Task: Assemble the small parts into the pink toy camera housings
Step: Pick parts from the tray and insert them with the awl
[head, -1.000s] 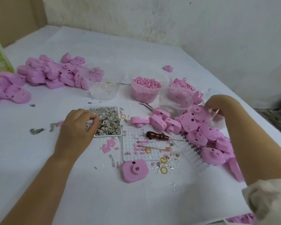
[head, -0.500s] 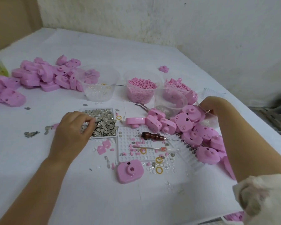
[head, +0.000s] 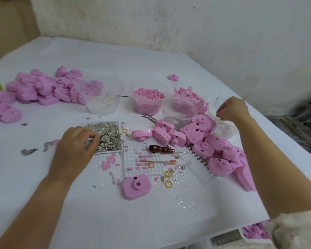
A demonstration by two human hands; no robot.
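One pink camera housing [head: 136, 186] lies face up near the table's front, with no hand on it. My left hand [head: 74, 150] rests over the white tray of small silver pieces [head: 109, 134], fingertips pinched together among them. My right hand [head: 232, 109] hovers with fingers curled downward over a clear container [head: 224, 129] at the right. What its fingers hold is hidden. More pink housings are heaped at the right [head: 205, 141] and far left [head: 43, 88].
Clear cups stand at the back: one with clear parts [head: 101, 99], one with pink pellets [head: 149, 100], others with pink pieces [head: 184, 97]. A white peg tray [head: 133, 159], a wooden-handled awl [head: 162, 149], a thin stick tool [head: 165, 161] and yellow rings [head: 168, 184] lie in the middle.
Both hands stay nearly where they were, the left on the silver pieces, the right over the clear container. The view has drifted slightly.
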